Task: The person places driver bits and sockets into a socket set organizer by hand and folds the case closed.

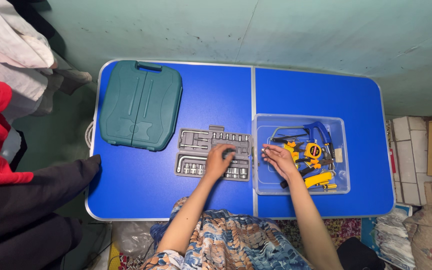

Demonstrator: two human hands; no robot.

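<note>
My left hand (218,161) rests on a grey socket tray (196,151) and its fingers close on a small dark tool piece (229,151) in the tray's middle. My right hand (278,157) reaches over the left wall of a clear plastic bin (301,120), fingers pinching a small metal piece (264,149). Inside the bin lie a blue-framed hacksaw (317,128), a yellow tape measure (313,150) and yellow-handled tools (319,179).
A closed green plastic tool case (141,104) lies at the back left of the blue folding table (216,92). Clothes hang at the left. Stacked boxes and bundles stand on the floor to the right of the table.
</note>
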